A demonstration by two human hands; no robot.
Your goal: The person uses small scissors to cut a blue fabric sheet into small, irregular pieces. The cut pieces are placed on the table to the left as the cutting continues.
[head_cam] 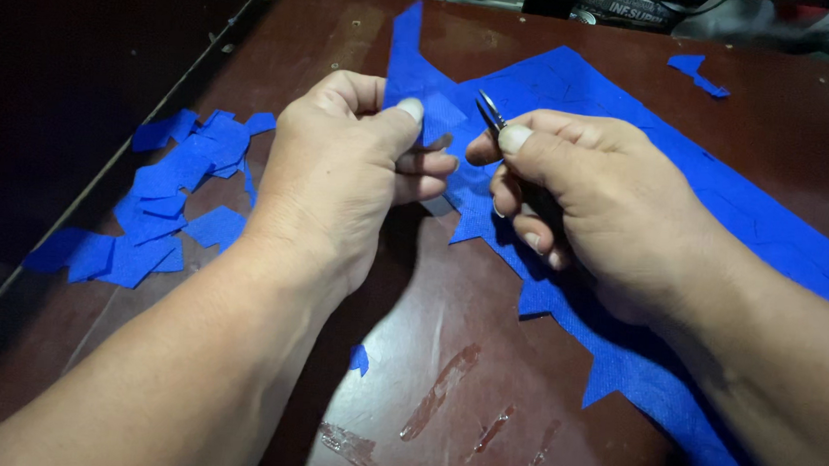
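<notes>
My left hand (342,179) pinches a small piece of the blue fabric sheet (615,111) between thumb and fingers, holding it up near the sheet's jagged edge. My right hand (584,189) grips small metal scissors (491,111), whose blades point up and left toward the pinched fabric. The large blue sheet lies under and behind my right hand, running from the table's far middle to the near right, with zigzag cuts along its left edge.
A pile of several cut blue fabric pieces (169,199) lies at the left on the dark brown table (446,356). One tiny blue scrap (360,358) rests near the front, another scrap (696,73) at the far right. The table's left edge runs diagonally.
</notes>
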